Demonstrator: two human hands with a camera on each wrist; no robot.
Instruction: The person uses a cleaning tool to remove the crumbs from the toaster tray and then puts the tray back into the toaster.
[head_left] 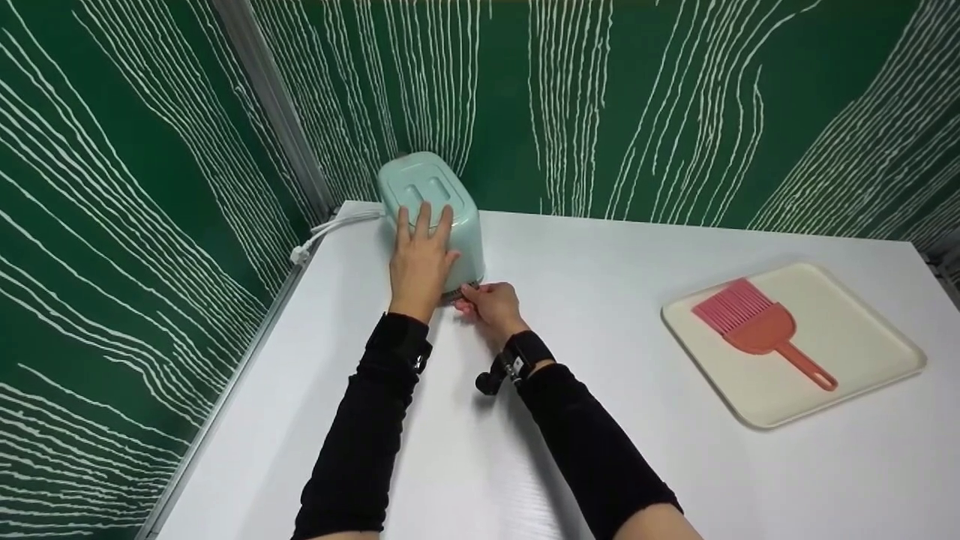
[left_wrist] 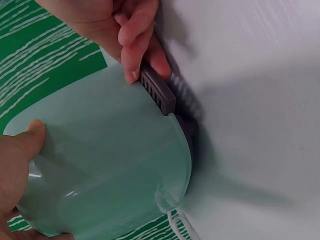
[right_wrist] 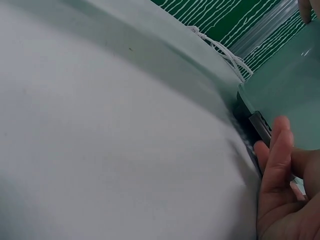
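A mint-green toaster (head_left: 469,244) stands at the back left of the white table, two long recesses showing on its top. My left hand (head_left: 420,266) rests on it with straight fingers spread over the top and the thumb along its near side. At the toaster's bottom edge, my right hand (head_left: 495,304) pinches a dark, slotted crumb tray (left_wrist: 159,92) between thumb and fingers. The left wrist view shows the slotted end of that crumb tray jutting from the base, with the right hand's fingers (left_wrist: 134,55) covering its other end.
A white cord (head_left: 345,217) runs from the toaster to a plug (head_left: 300,255) at the table's left edge. On the right, a cream tray (head_left: 870,337) holds an orange hand brush (head_left: 765,330) with pink bristles. Green walls with white lines border the back and left.
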